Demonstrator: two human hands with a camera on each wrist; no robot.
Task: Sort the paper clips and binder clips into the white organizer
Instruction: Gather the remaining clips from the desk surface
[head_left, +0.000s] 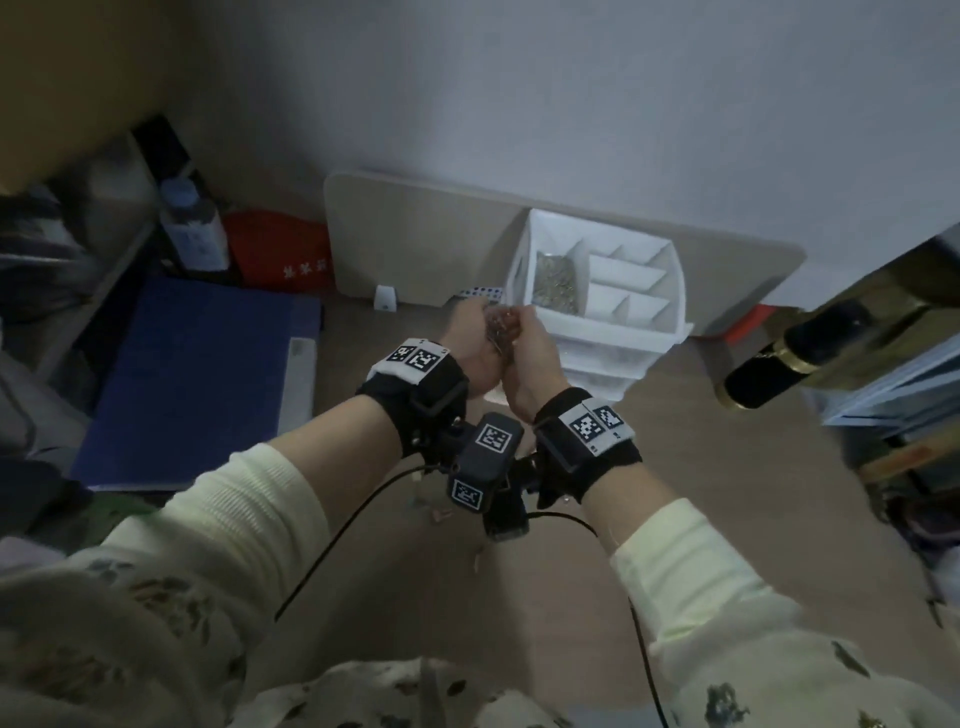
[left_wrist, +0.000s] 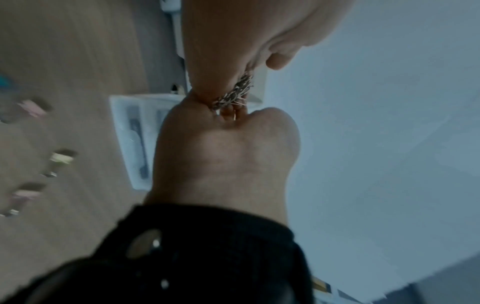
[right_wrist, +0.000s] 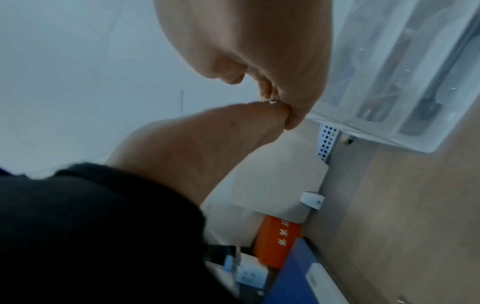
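My left hand (head_left: 474, 332) and right hand (head_left: 531, 344) are cupped together, edge to edge, around a heap of metal paper clips (head_left: 500, 325), held above the desk just left of the white organizer (head_left: 670, 332). The left wrist view shows the paper clips (left_wrist: 233, 92) wedged between the two palms; in the right wrist view only a few paper clips (right_wrist: 270, 100) peek out. The organizer's long left compartment holds a pile of paper clips (head_left: 556, 283); its smaller compartments look bare. Pastel binder clips (left_wrist: 61, 158) lie scattered on the desk; they are blurred.
A blue folder (head_left: 192, 379) lies at the left, with a red box (head_left: 280, 254) and a bottle (head_left: 192, 228) behind it. A beige divider panel (head_left: 415, 234) stands against the wall. A black and gold cylinder (head_left: 810, 353) juts in from the right over stacked papers.
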